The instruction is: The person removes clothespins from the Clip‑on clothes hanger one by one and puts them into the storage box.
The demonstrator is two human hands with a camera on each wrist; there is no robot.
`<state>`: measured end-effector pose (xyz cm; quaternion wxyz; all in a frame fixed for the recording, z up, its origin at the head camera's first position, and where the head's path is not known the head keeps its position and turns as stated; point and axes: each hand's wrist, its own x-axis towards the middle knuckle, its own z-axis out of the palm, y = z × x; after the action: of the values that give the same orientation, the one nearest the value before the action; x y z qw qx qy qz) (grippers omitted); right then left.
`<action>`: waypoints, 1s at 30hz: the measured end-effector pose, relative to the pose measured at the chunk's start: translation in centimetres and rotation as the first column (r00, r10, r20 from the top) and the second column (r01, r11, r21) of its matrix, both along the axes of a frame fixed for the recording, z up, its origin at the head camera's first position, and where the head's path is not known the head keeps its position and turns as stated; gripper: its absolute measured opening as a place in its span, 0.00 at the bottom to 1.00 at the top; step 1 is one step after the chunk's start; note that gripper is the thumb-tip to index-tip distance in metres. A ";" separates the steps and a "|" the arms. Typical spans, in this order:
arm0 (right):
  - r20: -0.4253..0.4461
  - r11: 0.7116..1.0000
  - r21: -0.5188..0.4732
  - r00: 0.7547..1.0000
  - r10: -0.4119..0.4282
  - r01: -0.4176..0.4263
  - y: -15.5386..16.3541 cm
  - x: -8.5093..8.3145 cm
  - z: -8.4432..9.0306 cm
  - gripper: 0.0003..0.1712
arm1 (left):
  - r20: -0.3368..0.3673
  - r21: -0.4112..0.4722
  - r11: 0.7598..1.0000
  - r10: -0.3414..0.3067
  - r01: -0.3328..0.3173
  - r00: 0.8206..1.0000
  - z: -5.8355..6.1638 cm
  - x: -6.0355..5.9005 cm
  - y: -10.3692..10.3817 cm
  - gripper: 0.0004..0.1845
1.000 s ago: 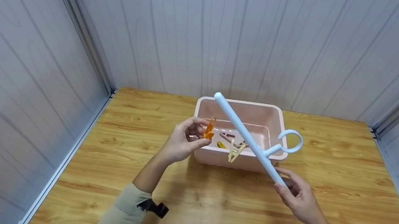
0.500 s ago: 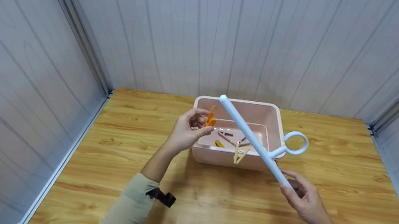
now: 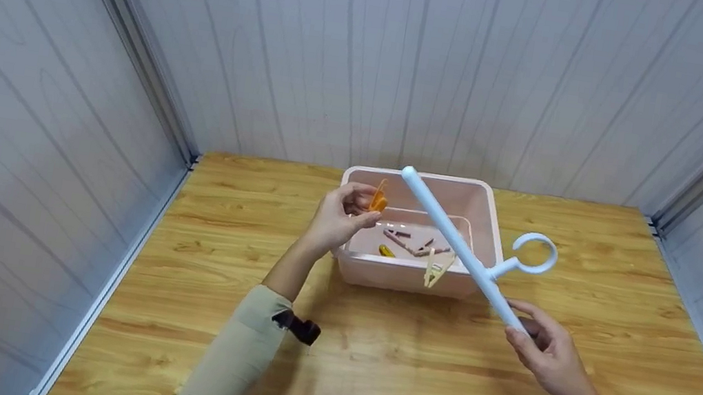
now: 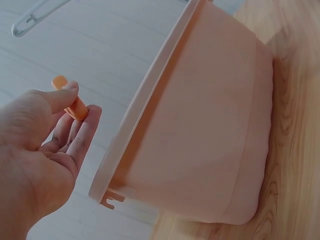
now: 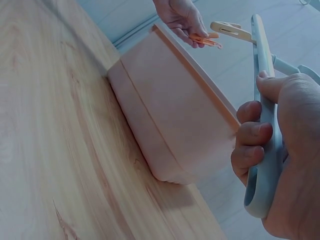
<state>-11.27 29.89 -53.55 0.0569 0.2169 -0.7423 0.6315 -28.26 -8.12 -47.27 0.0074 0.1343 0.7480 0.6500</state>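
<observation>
My left hand (image 3: 337, 220) pinches an orange clothespin (image 3: 378, 199) between thumb and fingertips, above the left rim of a pink plastic bin (image 3: 493, 208); the left wrist view shows the same orange clothespin (image 4: 72, 102) beside the bin (image 4: 200, 125). My right hand (image 3: 544, 352) grips the near end of a pale blue hanger rod (image 3: 449, 243) with a ring hook (image 3: 535, 253), held slanting over the bin. A cream clothespin (image 3: 437, 268) hangs clipped on the rod. In the right wrist view my fingers curl round the rod (image 5: 265, 125), with the cream clothespin (image 5: 230, 30) near its far part.
Several loose clothespins (image 3: 404, 242) lie on the bin's floor. The bin stands at the back of a wooden table (image 3: 402, 372), close to the grey panelled wall (image 3: 373, 54). Panel walls close in on both sides.
My left hand has lifted the orange clothespin up and slightly right, toward the rod. The right hand and rod have drifted a little to the right.
</observation>
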 end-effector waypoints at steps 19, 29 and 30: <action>-0.032 0.999 -0.011 0.999 0.039 -0.039 0.7 -0.1 -0.4 0.27 | -0.016 -0.066 0.997 -0.044 0.043 0.999 0.9 -1.6 0.1 0.24; 0.005 0.999 0.040 1.000 -0.026 0.026 0.3 0.1 -0.3 0.24 | -0.107 0.126 0.984 -0.110 0.123 0.988 0.1 -1.3 -0.4 0.29; 0.007 0.998 0.045 0.999 -0.033 0.033 0.3 0.1 -0.3 0.24 | -0.109 0.125 0.984 -0.114 0.128 0.987 0.0 -1.3 -0.4 0.29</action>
<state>-11.19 30.16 -53.86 0.0594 0.2034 -0.7600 0.6144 -29.55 -8.53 -47.23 0.0000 0.2125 0.6935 0.6884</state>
